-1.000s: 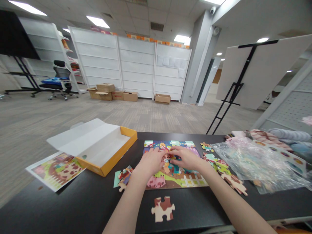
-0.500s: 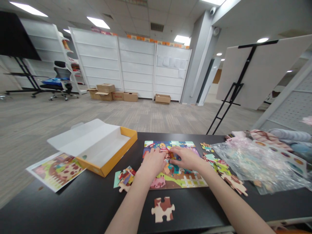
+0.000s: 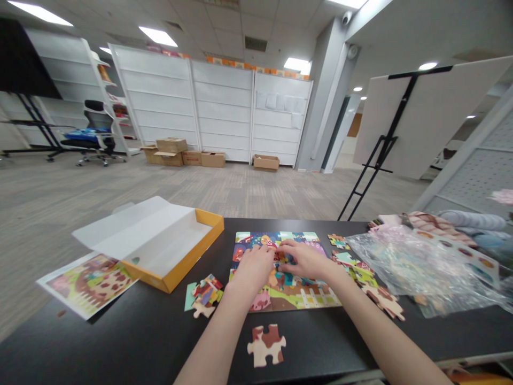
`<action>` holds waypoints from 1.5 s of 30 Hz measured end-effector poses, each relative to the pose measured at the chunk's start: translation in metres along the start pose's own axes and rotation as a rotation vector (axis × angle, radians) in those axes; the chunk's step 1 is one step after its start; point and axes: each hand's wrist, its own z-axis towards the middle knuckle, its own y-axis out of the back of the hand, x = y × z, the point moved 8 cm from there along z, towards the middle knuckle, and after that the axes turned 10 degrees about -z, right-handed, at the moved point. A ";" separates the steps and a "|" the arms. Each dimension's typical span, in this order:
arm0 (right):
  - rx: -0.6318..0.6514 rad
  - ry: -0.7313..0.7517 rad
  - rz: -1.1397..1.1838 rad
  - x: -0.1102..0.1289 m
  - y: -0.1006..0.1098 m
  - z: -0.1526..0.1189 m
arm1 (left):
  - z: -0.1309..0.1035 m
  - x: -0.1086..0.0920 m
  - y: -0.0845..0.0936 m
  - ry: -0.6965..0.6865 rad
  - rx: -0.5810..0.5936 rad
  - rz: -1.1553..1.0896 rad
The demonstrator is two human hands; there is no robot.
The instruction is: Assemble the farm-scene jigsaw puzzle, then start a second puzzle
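A colourful farm jigsaw puzzle [image 3: 316,299] lies mostly assembled on the black table. My left hand [image 3: 258,264] rests on its middle, fingers stretched forward and lying flat near a red barn picture. Close beside it, my right hand [image 3: 302,259] bends its thumb and fingers around a puzzle piece at the centre; the hands partly hide that piece. In front of the puzzle is a loose brown-and-cream piece [image 3: 266,345]. Other loose pieces lie in a pile [image 3: 206,294] to the left and a longer pile [image 3: 380,297] to the right.
An open yellow box [image 3: 192,259] with a white inside stands at the left, partly over a printed farm picture [image 3: 90,286]. Right of the puzzle are a crumpled clear plastic bag [image 3: 425,272] and rolled fabrics [image 3: 468,220]. Beyond the table stands an easel [image 3: 387,144].
The view has shifted slightly. My left hand's fingers have drawn a little closer together on the puzzle; my right hand stays at nearly the same spot. The loose pieces lie as before.
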 end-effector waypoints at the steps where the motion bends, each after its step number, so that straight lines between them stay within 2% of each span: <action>1: 0.000 0.002 0.005 0.000 0.000 0.000 | 0.000 0.000 0.000 0.001 -0.003 0.006; 11: -0.021 -0.054 -0.061 -0.003 0.000 0.001 | -0.003 -0.002 0.003 0.002 -0.005 0.014; 23: -0.014 -0.042 -0.003 -0.005 -0.001 0.001 | -0.002 -0.002 -0.001 -0.008 -0.021 0.032; 31: -0.027 0.025 0.020 -0.001 -0.002 0.002 | 0.000 -0.002 -0.002 -0.023 -0.029 0.027; 45: 0.004 -0.076 -0.091 -0.001 -0.002 0.001 | -0.003 -0.004 0.001 -0.023 -0.062 0.030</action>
